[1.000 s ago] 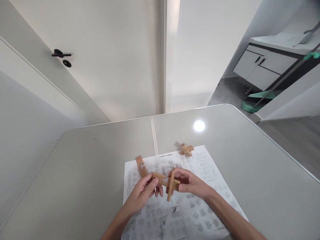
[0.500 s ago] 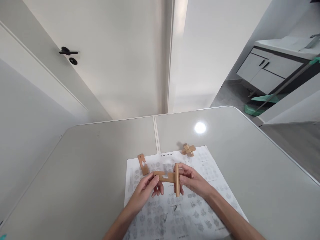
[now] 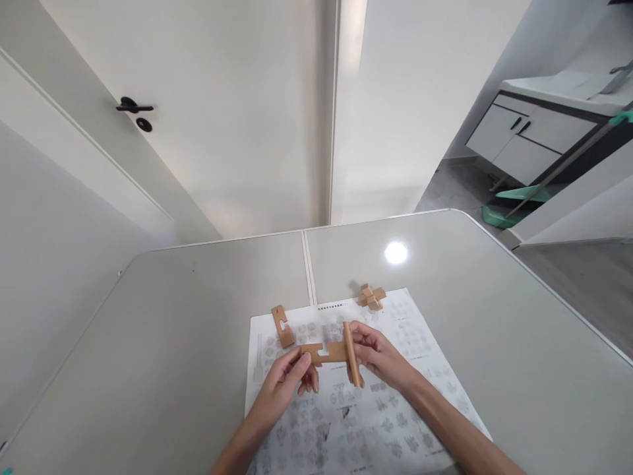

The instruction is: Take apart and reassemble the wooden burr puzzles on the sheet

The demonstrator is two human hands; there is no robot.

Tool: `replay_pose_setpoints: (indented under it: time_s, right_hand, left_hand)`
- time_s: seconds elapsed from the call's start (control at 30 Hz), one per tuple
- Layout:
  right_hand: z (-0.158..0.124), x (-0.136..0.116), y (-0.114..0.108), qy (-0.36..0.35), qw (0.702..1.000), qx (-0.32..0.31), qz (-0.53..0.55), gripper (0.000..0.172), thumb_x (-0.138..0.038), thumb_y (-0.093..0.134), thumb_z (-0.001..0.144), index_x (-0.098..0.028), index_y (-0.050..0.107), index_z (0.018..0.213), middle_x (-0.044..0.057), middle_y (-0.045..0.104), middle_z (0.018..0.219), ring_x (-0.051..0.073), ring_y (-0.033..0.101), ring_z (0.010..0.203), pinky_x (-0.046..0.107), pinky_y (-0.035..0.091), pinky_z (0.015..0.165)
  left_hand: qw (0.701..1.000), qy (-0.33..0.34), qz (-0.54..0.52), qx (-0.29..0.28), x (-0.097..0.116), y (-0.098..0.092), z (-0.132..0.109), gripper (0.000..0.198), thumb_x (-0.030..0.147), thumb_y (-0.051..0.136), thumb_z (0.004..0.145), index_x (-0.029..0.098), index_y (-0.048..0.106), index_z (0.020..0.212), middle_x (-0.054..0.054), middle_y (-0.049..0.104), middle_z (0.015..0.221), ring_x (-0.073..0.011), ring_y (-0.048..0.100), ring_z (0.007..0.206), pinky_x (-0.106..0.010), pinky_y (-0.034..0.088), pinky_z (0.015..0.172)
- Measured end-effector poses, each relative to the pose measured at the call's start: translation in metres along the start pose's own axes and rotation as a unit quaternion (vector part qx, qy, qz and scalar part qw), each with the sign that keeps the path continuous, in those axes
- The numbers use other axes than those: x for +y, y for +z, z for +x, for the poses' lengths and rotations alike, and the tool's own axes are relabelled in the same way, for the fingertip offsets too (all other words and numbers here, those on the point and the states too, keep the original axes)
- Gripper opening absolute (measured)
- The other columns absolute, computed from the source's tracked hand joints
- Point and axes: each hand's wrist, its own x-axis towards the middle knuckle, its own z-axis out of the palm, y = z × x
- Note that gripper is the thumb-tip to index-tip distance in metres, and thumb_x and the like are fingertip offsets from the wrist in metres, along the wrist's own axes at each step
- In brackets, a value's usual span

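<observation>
My left hand (image 3: 287, 380) pinches the left end of a flat notched wooden puzzle piece (image 3: 337, 352), its thumb on the near face. A second wooden puzzle piece (image 3: 353, 359), seen edge-on and tilted, crosses the right end of the first. My right hand (image 3: 378, 349) grips this crossing piece from the right. Whether the two pieces are interlocked cannot be made out. Another notched wooden piece (image 3: 282, 326) lies on the printed sheet (image 3: 410, 369), just beyond my left hand. A cross-shaped wooden assembly (image 3: 372, 297) rests at the sheet's far edge.
The printed sheet, covered with small grey diagrams, lies on a grey table (image 3: 198, 343) with a pale seam (image 3: 308, 267). Past the far edge stands a white door with a black handle (image 3: 133, 105). A sink cabinet (image 3: 529, 132) is at the far right.
The crossing piece has tilted, its upper end leaning left and its lower end right. My left hand and the flat piece have shifted slightly left and down.
</observation>
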Motion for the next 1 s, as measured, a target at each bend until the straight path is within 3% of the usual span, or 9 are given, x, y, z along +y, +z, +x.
replay_pose_setpoints:
  time_s: [0.17, 0.27, 0.4, 0.6, 0.8, 1.0]
  right_hand:
    - [0.001, 0.010, -0.004, -0.024, 0.996, 0.079, -0.040, 0.039, -0.056, 0.076, 0.088, -0.023, 0.055, 0.091, -0.006, 0.052, 0.067, 0.011, 0.049, 0.053, 0.022, 0.044, 0.048]
    - [0.001, 0.010, -0.008, -0.023, 0.990, 0.138, 0.004, 0.037, -0.054, 0.074, 0.090, -0.024, 0.053, 0.093, -0.009, 0.045, 0.060, 0.008, 0.042, 0.041, 0.020, 0.038, 0.039]
    - [0.001, 0.003, -0.006, -0.009, 0.989, 0.144, 0.008, 0.035, -0.055, 0.066, 0.097, -0.024, 0.054, 0.108, -0.009, 0.052, 0.058, 0.013, 0.055, 0.037, 0.022, 0.042, 0.034]
    - [0.001, 0.012, 0.009, -0.031, 0.974, 0.133, -0.183, 0.047, -0.057, 0.060, 0.100, -0.025, 0.051, 0.133, -0.006, 0.058, 0.074, 0.012, 0.060, 0.043, 0.022, 0.046, 0.038]
    - [0.001, 0.017, 0.011, -0.032, 0.954, 0.113, -0.276, 0.044, -0.056, 0.054, 0.104, -0.027, 0.052, 0.137, -0.004, 0.052, 0.080, 0.009, 0.051, 0.048, 0.024, 0.048, 0.047]
    - [0.002, 0.015, 0.011, -0.031, 0.952, 0.124, -0.280, 0.039, -0.052, 0.053, 0.105, -0.027, 0.052, 0.135, -0.004, 0.050, 0.077, 0.011, 0.050, 0.052, 0.025, 0.042, 0.049]
  left_hand:
    - [1.000, 0.010, -0.003, 0.008, -0.005, -0.001, -0.002, 0.044, 0.057, 0.055, 0.102, 0.019, 0.057, 0.080, -0.001, 0.064, 0.066, -0.0138, 0.050, 0.062, -0.027, 0.039, 0.062]
    - [0.999, 0.024, -0.007, 0.046, -0.008, -0.008, -0.001, 0.044, 0.059, 0.054, 0.101, 0.020, 0.056, 0.081, 0.000, 0.062, 0.065, -0.0143, 0.049, 0.061, -0.027, 0.039, 0.060]
    - [0.992, 0.028, 0.056, 0.105, -0.005, -0.029, -0.002, 0.045, 0.060, 0.052, 0.100, 0.021, 0.055, 0.078, 0.000, 0.059, 0.065, -0.0152, 0.049, 0.062, -0.027, 0.039, 0.061]
    - [0.947, 0.038, 0.249, 0.199, 0.007, -0.074, -0.001, 0.051, 0.057, 0.042, 0.100, 0.022, 0.042, 0.063, 0.003, 0.045, 0.058, -0.0143, 0.039, 0.056, -0.028, 0.033, 0.059]
    - [0.907, -0.011, 0.389, 0.158, 0.016, -0.104, 0.009, 0.050, 0.063, 0.037, 0.096, 0.023, 0.037, 0.067, 0.004, 0.036, 0.060, -0.0153, 0.034, 0.057, -0.027, 0.029, 0.057]
    - [0.872, -0.064, 0.460, 0.155, 0.022, -0.106, 0.022, 0.048, 0.060, 0.035, 0.098, 0.023, 0.036, 0.069, 0.003, 0.043, 0.064, -0.0165, 0.041, 0.061, -0.028, 0.029, 0.059]
